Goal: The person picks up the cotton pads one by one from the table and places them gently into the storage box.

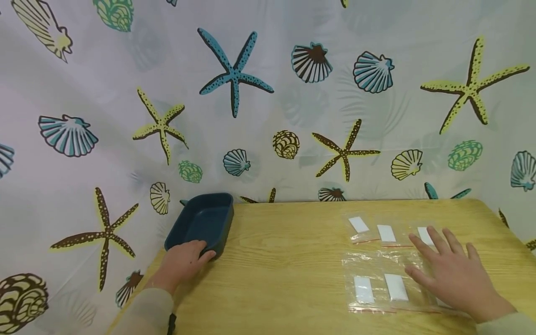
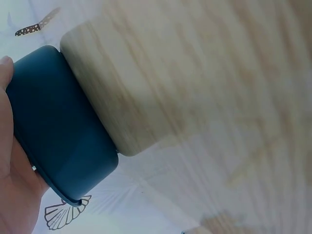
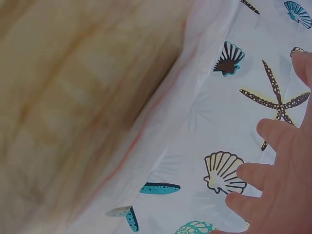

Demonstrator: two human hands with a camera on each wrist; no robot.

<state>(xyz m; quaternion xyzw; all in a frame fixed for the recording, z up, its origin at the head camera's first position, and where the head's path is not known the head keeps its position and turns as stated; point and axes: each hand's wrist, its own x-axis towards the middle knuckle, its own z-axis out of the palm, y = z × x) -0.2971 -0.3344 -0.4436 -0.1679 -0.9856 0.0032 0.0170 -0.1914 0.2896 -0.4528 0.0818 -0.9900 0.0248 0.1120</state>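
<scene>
At the table's left edge my left hand (image 1: 184,263) grips the near rim of a dark blue rectangular tub (image 1: 229,221), thumb on the rim's right part. In the left wrist view the hand (image 2: 22,190) lies along the side of the tub (image 2: 63,122). On the right, my right hand (image 1: 454,279) is spread with fingers apart over clear zip bags (image 1: 377,260) with red seal lines. Each visible bag bears a white rectangle (image 1: 395,287); the hand hides some. In the right wrist view a blurred bag edge (image 3: 131,146) shows beside the hand (image 3: 280,180).
A light wood table (image 1: 272,260) carries everything. White curtain (image 1: 268,107) printed with shells and starfish hangs close behind and along the left side. The bags lie in two rows on the table's right half.
</scene>
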